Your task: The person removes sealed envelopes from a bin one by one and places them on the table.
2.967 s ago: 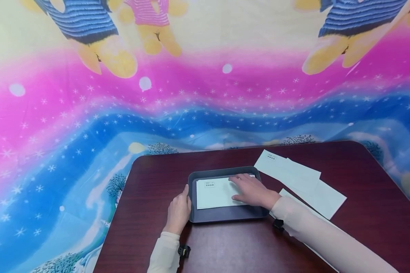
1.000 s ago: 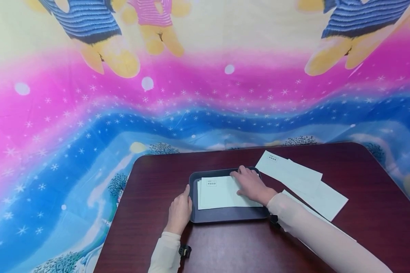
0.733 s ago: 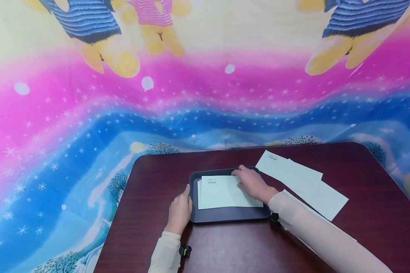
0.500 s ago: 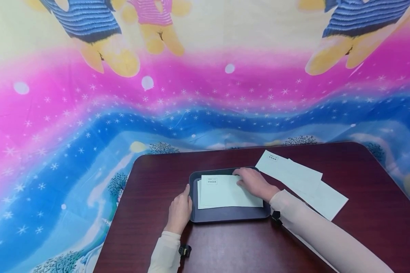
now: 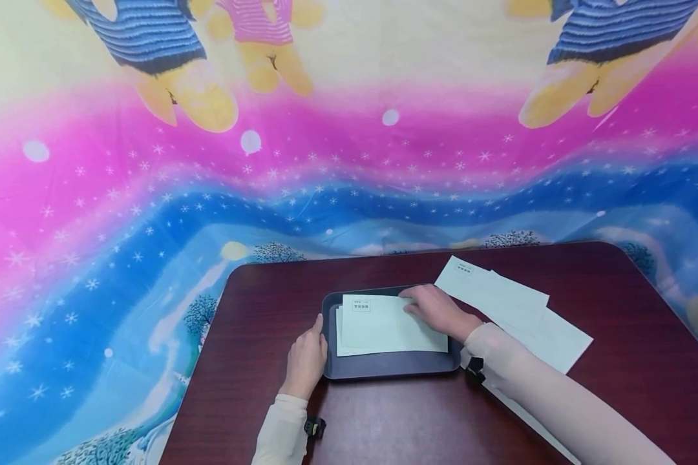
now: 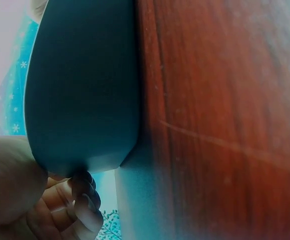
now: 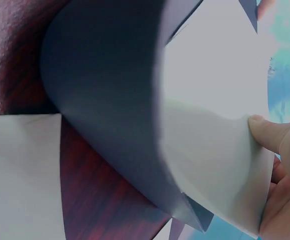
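A dark grey tray [image 5: 384,366] holds a small stack of pale envelopes [image 5: 378,329], the top one printed with a small boxed mark. At the tray's left side, my left hand [image 5: 304,361] grips the wall; the left wrist view shows the palm and curled fingers [image 6: 87,210] at the tray's end [image 6: 85,100]. My right hand [image 5: 439,311] pinches the far edge of the top envelope near its right end. In the right wrist view, the thumb [image 7: 269,132] lies on the envelope's face [image 7: 209,115], with fingers behind it.
Right of the tray, more pale envelopes [image 5: 500,290] overlap at angles on the dark red table [image 5: 256,310]. Another lies partly under the right forearm [image 5: 558,394]. A patterned cloth [image 5: 349,148] hangs behind the table.
Over the last seconds the top envelope has shifted right, and its far edge has risen slightly. My right hand went from lying spread over the stack to pinching that edge. The left hand keeps its place.
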Available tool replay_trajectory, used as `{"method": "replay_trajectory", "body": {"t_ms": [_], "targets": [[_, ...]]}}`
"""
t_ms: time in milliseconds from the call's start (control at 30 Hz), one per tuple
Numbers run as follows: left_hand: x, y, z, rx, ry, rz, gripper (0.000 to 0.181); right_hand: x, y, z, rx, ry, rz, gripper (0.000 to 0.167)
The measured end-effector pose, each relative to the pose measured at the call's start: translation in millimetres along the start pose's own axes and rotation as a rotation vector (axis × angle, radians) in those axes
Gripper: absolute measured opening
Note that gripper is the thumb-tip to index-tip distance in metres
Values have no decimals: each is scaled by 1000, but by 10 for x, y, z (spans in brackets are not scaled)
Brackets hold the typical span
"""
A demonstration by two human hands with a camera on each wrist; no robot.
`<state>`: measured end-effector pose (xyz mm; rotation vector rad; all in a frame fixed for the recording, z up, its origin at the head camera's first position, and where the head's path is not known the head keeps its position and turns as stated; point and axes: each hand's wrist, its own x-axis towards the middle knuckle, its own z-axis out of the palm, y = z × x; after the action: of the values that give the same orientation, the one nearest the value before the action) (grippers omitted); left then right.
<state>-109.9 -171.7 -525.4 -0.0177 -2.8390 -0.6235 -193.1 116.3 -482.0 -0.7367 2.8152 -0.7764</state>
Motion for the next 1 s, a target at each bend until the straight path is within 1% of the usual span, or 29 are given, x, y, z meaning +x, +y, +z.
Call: {"method": "replay_trajectory", "body": {"t_ms": [133,367,467,533,667,800,1000], "targets": [[-2,2,-2,3,4,-1,46,2,-14,-18,7,14,-4,29],[-10,16,-12,2,-4,-7,46,4,-61,-54,18,69,-7,25],[-8,17,-15,3,-1,-4,46,7,-61,-65,8,89,-1,22],[-8,16,-15,3,-2,-1,46,10,-54,-70,0,95,8,20],[-6,13,-15,4,0,1,46,10,-42,-94,-11,107,3,18],[-2,16,-17,9,-2,-4,46,-5,-40,-134,-7,124,-13,18],[-5,14,-16,10,-9,-11,46,-49,-61,-196,5,136,-10,19]]}}
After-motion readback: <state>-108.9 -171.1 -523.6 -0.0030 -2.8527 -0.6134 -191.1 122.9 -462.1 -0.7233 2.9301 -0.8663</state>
